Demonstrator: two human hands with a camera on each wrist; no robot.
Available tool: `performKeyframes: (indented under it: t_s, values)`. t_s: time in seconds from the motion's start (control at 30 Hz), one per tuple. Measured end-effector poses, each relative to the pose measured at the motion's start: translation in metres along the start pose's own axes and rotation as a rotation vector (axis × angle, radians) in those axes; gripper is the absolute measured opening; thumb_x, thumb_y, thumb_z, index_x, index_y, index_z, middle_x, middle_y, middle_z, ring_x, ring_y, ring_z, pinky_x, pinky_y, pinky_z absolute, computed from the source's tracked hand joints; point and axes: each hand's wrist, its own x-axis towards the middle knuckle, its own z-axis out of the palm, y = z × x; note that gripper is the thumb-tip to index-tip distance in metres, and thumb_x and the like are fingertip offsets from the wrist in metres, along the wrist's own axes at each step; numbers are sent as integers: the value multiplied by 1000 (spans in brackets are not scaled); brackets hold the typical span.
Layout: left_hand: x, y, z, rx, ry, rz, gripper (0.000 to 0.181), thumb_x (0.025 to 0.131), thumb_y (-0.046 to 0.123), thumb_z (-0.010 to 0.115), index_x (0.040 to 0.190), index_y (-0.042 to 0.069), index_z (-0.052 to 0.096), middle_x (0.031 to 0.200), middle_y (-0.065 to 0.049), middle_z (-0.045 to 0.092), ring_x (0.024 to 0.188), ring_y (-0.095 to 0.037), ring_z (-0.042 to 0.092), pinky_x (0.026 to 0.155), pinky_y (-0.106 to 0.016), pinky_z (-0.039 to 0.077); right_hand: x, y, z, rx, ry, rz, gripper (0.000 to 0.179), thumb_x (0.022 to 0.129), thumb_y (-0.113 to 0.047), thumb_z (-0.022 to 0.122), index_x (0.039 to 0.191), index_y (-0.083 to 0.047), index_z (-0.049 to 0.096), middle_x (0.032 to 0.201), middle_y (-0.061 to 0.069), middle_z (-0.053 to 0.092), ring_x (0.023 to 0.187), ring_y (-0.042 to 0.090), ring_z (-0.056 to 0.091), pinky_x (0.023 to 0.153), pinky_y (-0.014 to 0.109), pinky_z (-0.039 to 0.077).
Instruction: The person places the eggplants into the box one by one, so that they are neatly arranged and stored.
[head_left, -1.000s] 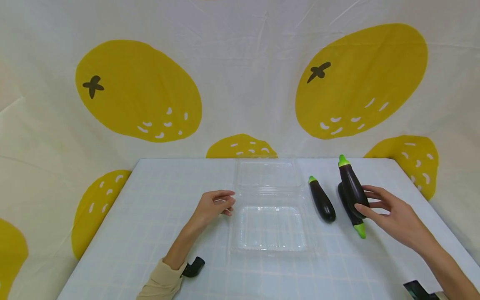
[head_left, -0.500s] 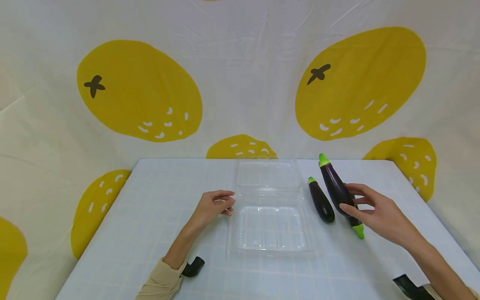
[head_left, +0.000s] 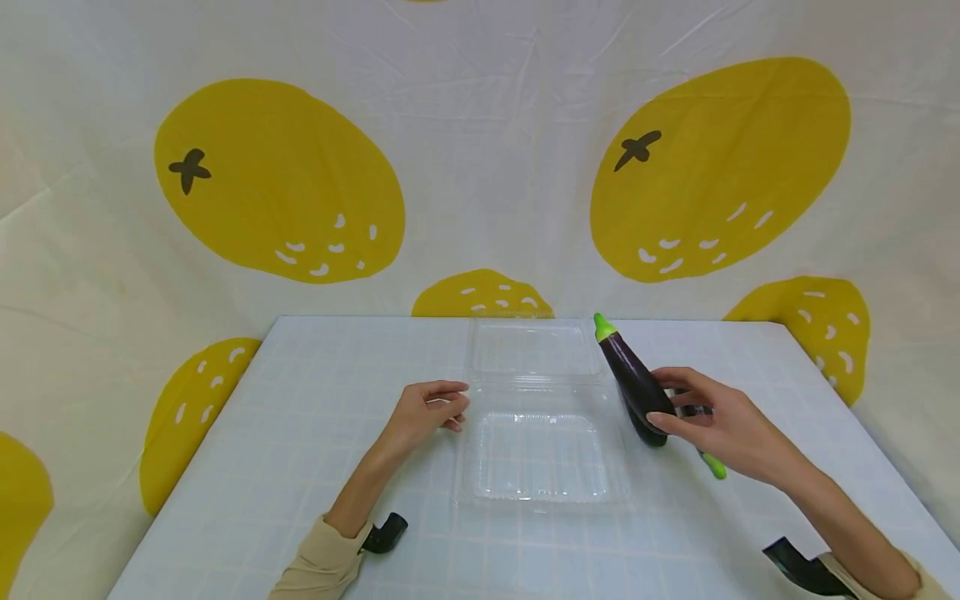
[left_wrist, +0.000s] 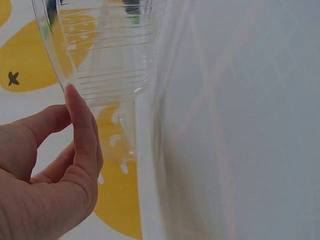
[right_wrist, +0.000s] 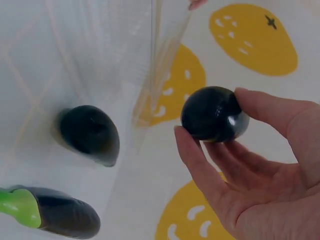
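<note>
My right hand [head_left: 723,429] grips a dark purple eggplant [head_left: 630,375] by its rounded lower end, green cap pointing up and away. It is held above the table and overlaps a second eggplant [right_wrist: 90,132], which lies below it in the right wrist view. A third eggplant [right_wrist: 65,212] lies beside that one; in the head view mostly its green tip [head_left: 714,465] shows past my hand. Between my hands sits a clear plastic clamshell container [head_left: 540,504], its lid [head_left: 536,348] folded back. My left hand [head_left: 431,408] pinches the container's left rim, seen close in the left wrist view.
A white table [head_left: 300,500] with a faint checked cloth carries everything. Behind it hangs a pale curtain [head_left: 495,167] printed with large yellow fruit. Dark wrist cameras [head_left: 386,533] sit at both sleeves.
My right hand has moved left with the eggplant, from above the rightmost one to over the eggplant nearest the container. My left hand has stayed at the rim.
</note>
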Motion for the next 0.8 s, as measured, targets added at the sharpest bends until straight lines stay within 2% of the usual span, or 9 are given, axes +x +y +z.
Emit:
performKeyframes:
  t_s: [0.27, 0.53, 0.8]
  values:
    - [0, -1, 0, -1, -2, 5, 38, 95, 5, 73, 127, -13, 64, 100, -17, 69, 75, -19, 70, 70, -30, 64, 7, -10, 10, 52, -42, -74, 58, 92, -32, 80, 140, -9, 57, 135, 16, 60, 110, 31, 64, 81, 33, 63]
    - [0, -1, -1, 1, -9, 11, 38, 95, 5, 73, 127, -13, 64, 98, -18, 68, 73, -18, 70, 71, -30, 64, 13, -13, 22, 71, -104, -174, 55, 90, -28, 82, 136, -8, 60, 130, 15, 64, 106, 29, 64, 82, 36, 63]
    - [0, 0, -1, 0, -13, 8, 38, 95, 6, 73, 127, -13, 64, 99, -18, 69, 74, -19, 70, 70, -30, 64, 17, -14, 35, 100, -216, -240, 53, 91, -27, 81, 137, -10, 60, 134, 10, 63, 107, 26, 66, 86, 32, 62]
